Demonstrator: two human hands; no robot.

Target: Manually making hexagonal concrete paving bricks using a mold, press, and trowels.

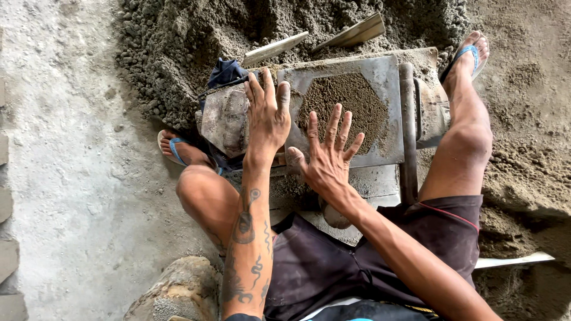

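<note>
both hands (267, 116) (327, 157) over sand-filled mould (380, 74)

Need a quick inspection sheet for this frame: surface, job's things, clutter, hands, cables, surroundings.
Surface: grey concrete floor on the left, loose sandy ground on the right.
Job's things: grey metal mould plate with a hexagonal opening, filled level with damp sandy mix; upright metal bar beside it.
Clutter: two flat wooden-looking slats lying on the heap; dark blue cloth at the plate's left edge.
Hands: left hand flat, fingers spread, on the plate's left part; right hand open, fingers on the mix.
Cables: nothing seen.
Surroundings: big heap of grey sandy mix behind; stone near the left knee; blue-strapped sandals on both feet.
</note>
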